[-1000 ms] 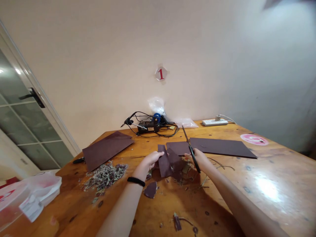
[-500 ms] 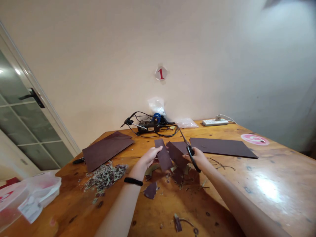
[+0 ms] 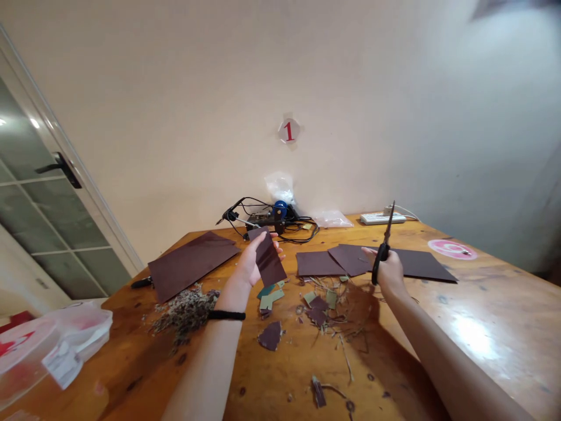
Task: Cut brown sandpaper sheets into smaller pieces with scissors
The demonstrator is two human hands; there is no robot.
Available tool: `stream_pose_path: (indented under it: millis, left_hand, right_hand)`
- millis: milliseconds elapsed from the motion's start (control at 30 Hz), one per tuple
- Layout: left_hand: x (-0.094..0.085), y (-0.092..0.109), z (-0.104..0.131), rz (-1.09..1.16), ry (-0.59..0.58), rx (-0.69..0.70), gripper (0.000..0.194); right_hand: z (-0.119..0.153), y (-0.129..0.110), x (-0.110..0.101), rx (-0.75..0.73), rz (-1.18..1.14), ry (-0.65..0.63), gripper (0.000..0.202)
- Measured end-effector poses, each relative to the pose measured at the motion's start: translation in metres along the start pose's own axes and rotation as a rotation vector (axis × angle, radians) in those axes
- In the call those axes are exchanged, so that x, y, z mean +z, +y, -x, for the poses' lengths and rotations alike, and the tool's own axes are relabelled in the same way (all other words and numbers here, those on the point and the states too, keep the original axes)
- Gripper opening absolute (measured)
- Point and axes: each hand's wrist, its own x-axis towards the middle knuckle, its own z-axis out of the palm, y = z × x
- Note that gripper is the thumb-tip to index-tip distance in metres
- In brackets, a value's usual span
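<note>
My left hand (image 3: 250, 262) grips a dark maroon rectangular strip (image 3: 268, 258), which looks like stiff paper, raised over the middle of the table. Black-handled scissors (image 3: 383, 252) are in my right hand (image 3: 391, 273), blades pointing up and apart from the strip. Behind and left of that hand lie smaller maroon pieces (image 3: 319, 264), and a long maroon sheet (image 3: 424, 265) extends to its right. Small maroon and olive scraps (image 3: 319, 310) lie between my forearms, among thin curled trimmings. A heap of fine shreds (image 3: 186, 313) sits beside my left wrist.
Larger maroon sheets (image 3: 193, 264) lie at the left, partly over a black handle (image 3: 141, 283). A black device with cables (image 3: 278, 219) stands at the back near plastic bags (image 3: 280, 186). A power strip (image 3: 381, 218) is back right, and a plastic container (image 3: 26, 351) front left.
My right hand with the scissors has moved right, away from the strip. My left hand has shifted left and up with the strip. A maroon piece near the scissors now lies on the table.
</note>
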Motion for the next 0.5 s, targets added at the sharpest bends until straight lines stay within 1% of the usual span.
stream_pose_path:
  millis: [133,233,300,367,433,467,500]
  left_hand:
    - [0.005,0.008,0.007,-0.063,-0.102,0.164,0.024]
    - [0.011,0.008,0.015,-0.243,-0.146,0.327,0.026]
    - [0.018,0.005,0.023,-0.482,-0.179,0.414,0.028]
    - [0.029,0.001,0.034,-0.846,-0.245,0.520,0.026]
    - [0.040,-0.002,0.048,-1.250,-0.383,0.618,0.021]
    - [0.046,-0.004,0.054,-1.403,-0.449,0.638,0.020]
    - [0.051,-0.006,0.060,-1.509,-0.495,0.645,0.019]
  right_hand:
    - [0.009,-0.011,0.005,0.025,-0.120,-0.020,0.052]
    - [0.025,-0.022,0.013,0.045,-0.215,-0.076,0.057]
    - [0.039,-0.028,0.021,0.060,-0.263,-0.125,0.058]
    - [0.054,-0.034,0.029,0.075,-0.292,-0.195,0.056]
    - [0.070,-0.041,0.036,0.086,-0.306,-0.269,0.052]
    - [0.078,-0.045,0.039,0.089,-0.315,-0.301,0.049]
    - [0.085,-0.049,0.041,0.086,-0.328,-0.322,0.048]
